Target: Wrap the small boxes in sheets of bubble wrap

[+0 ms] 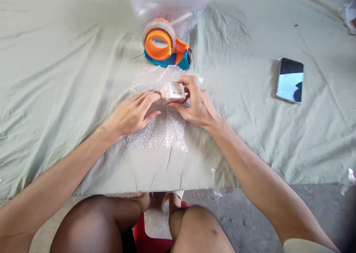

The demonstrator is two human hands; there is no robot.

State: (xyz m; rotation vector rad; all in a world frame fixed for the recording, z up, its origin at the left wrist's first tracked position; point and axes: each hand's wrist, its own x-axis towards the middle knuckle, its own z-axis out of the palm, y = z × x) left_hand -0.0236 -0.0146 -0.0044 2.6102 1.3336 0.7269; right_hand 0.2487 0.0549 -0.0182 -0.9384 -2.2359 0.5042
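Observation:
A small white carton with a printed barcode is gripped between the thumb and fingers of my right hand. It is tilted above a sheet of bubble wrap that lies on the cloth. My left hand is to the left of the carton, thumb and fingers apart, its fingertips close to the carton's left side. Whether those fingertips touch it I cannot tell. Part of the bubble wrap is hidden under both hands and the carton.
Beyond the bubble wrap stands an orange and blue tape dispenser with a tape roll. Behind it is a clear plastic bin. A smartphone lies to the right on the creased pale green cloth. The table's front edge is above my knees.

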